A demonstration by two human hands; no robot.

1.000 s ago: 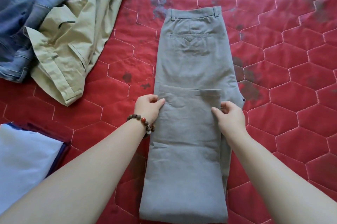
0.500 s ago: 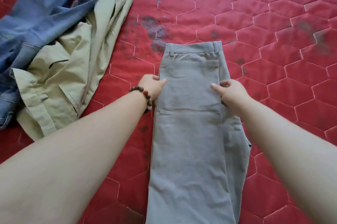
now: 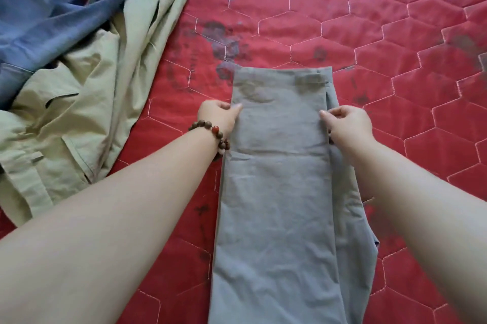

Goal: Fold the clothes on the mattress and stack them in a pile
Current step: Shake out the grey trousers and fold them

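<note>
On the red mattress (image 3: 369,33) lie the grey trousers (image 3: 276,192), folded lengthwise. Left hand (image 3: 220,118) and right hand (image 3: 347,123) each pinch one side edge of the upper layer (probably to keep the hem aligned with the waistband). Left of the trousers wait beige trousers (image 3: 87,112) and a blue garment (image 3: 52,12), not obstructing.

A bead bracelet (image 3: 210,134) of brown beads with one red bead circles a wrist. Dark grey stains (image 3: 224,44) mark the red quilted cover, with smaller blotches (image 3: 320,54) nearby. White stitching forms a hexagon pattern.
</note>
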